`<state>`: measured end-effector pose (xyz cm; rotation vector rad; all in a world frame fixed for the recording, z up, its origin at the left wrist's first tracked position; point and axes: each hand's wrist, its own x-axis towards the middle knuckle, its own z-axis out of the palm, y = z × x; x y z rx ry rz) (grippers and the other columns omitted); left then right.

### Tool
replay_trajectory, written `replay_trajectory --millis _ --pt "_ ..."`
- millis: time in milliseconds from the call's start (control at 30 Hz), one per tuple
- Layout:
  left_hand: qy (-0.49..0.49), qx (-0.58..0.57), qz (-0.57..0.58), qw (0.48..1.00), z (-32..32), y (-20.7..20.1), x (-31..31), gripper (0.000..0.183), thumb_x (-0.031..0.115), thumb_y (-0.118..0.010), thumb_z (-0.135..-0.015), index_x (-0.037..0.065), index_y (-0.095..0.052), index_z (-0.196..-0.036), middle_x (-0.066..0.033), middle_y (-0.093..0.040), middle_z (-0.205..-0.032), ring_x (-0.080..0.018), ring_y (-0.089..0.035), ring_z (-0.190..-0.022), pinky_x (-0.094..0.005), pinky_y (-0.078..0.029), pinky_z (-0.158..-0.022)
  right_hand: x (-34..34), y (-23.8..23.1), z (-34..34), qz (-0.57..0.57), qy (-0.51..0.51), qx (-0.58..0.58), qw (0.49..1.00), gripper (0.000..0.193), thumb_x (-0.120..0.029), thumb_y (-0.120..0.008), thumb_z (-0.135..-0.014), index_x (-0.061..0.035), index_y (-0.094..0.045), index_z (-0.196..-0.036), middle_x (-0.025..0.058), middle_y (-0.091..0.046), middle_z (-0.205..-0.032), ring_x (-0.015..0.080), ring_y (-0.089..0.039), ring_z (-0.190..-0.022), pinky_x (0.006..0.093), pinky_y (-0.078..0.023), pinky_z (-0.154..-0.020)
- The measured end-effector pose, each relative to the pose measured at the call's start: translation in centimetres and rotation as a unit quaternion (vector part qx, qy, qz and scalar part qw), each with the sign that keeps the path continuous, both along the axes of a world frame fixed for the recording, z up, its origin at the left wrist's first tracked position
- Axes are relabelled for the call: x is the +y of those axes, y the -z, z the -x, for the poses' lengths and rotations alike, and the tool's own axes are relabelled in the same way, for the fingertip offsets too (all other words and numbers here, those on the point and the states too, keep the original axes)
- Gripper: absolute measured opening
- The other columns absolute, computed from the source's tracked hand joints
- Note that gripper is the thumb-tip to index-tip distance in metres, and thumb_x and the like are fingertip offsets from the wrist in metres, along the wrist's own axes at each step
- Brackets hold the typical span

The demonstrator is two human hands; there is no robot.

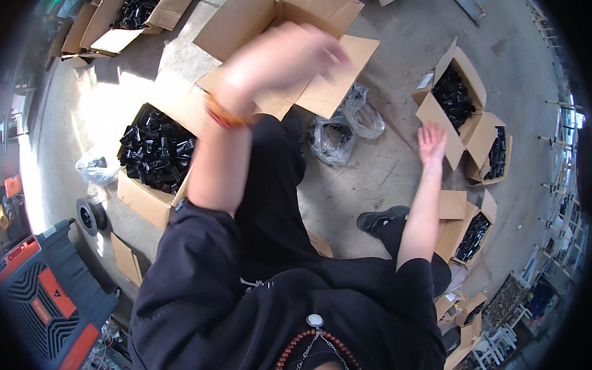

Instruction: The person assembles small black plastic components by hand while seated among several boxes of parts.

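My left hand [291, 58] is raised over an open cardboard box [337, 82] in front of me, a beaded band at its wrist. Motion smears its fingers, and the hand and forearm hide part of that box's inside. On the right, my right hand [432, 141] is held palm up, fingers apart and nothing in it. It is nearest a cardboard box [438, 118] filled with small black plastic parts [453, 96]. Beside my left arm, another box [143, 202] is heaped with similar black parts [154, 149].
Clear plastic bags [332, 140] lie on the floor between my legs. More boxes of black parts [496, 154] stand along the right, another box [112, 41] at the far left. A black spool [90, 216] and a grey-and-red case [52, 304] are at left.
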<state>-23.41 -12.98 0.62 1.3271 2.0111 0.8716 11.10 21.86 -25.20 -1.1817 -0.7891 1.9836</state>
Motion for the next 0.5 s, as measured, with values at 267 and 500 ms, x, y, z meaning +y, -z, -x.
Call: replay_trajectory --millis 267,500 --pt "-0.045 0.208 0.180 0.960 21.7 29.7 -3.9 0.020 0.025 -0.063 -0.083 0.018 -0.075 -0.097 -0.0123 -0.072 -0.101 -0.0322 -0.068 -0.097 -0.0421 -0.055 -0.087 -19.6 8.8 3.7 0.177 -0.147 -0.056 0.971 0.044 -0.043 -0.053 -0.099 -0.0081 -0.054 -0.125 0.0087 -0.064 -0.113 0.0198 -0.061 -0.106 0.0348 -0.049 -0.090" --pt "0.025 0.263 0.454 0.851 18.1 38.3 -2.0 0.039 0.041 -0.071 -0.082 0.020 -0.069 -0.114 -0.0083 -0.067 -0.117 -0.0278 -0.062 -0.112 -0.0441 -0.050 -0.095 -23.7 9.7 3.3 0.148 -0.246 -0.186 0.940 0.038 -0.037 -0.051 -0.101 -0.0041 -0.057 -0.120 0.0078 -0.067 -0.098 0.0148 -0.064 -0.089 0.0297 -0.051 -0.078"
